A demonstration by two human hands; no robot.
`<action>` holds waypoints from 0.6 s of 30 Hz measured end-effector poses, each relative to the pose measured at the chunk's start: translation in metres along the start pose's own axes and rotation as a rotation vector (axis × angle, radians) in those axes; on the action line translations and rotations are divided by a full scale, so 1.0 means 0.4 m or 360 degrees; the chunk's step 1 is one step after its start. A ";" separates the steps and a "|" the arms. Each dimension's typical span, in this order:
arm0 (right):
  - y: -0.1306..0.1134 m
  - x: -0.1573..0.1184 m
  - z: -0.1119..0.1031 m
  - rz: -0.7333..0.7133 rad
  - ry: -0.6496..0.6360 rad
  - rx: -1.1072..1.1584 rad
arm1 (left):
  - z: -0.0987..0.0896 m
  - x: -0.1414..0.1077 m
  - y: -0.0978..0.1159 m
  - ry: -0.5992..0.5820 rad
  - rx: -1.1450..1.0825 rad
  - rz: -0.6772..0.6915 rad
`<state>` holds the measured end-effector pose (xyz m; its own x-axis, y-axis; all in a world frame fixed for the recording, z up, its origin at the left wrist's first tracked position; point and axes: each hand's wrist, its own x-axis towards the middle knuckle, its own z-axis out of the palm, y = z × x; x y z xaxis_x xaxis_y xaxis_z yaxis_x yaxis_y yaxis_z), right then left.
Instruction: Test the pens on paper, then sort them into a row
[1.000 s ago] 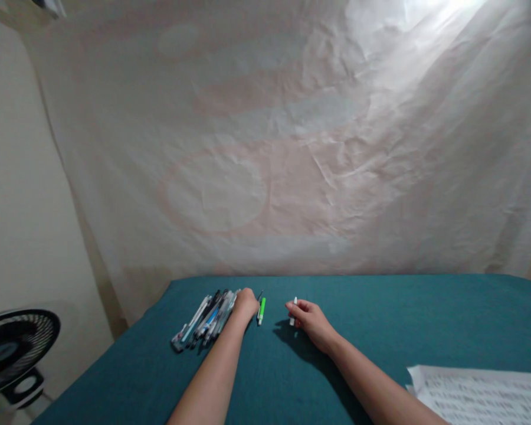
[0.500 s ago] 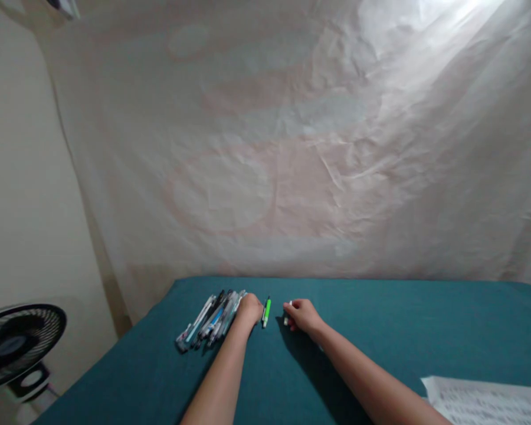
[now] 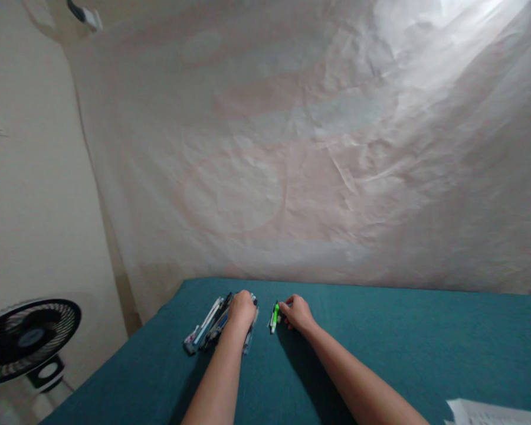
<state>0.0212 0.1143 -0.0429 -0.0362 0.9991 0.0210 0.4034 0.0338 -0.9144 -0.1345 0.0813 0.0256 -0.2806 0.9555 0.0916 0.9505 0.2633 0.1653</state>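
My left hand (image 3: 242, 307) is over the right part of a pile of pens (image 3: 209, 324), back of the hand up. Its fingers are hidden beneath it, so any grip there does not show. One pen (image 3: 249, 339) sticks out along the right side of that wrist. A bright green and white pen (image 3: 275, 319) lies to the right of the pile, with something thin and pale close along its left. My right hand (image 3: 296, 311) is beside the green pen, thumb and fingers pinched together. A small whitish item (image 3: 279, 319) shows at its fingertips, too small to name.
The pens lie on a teal-covered table (image 3: 380, 342). White printed paper (image 3: 495, 412) lies at the near right edge. A black fan (image 3: 30, 339) stands off the table at the left. A creased pale sheet (image 3: 318, 195) hangs behind the table.
My left hand has moved left, from the pile's right edge onto the pens. My right hand has come left, closer to the green pen. The camera view has shifted a little.
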 end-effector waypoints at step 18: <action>-0.029 -0.281 -0.072 -0.0621 -0.0204 -0.0331 | -0.026 -0.060 0.013 -0.0179 0.0081 -0.0110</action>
<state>0.0469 0.0021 -0.0229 -0.3293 0.9000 0.2856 0.5117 0.4243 -0.7471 -0.1244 0.0584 0.0343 -0.3315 0.9430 -0.0295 0.9358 0.3326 0.1169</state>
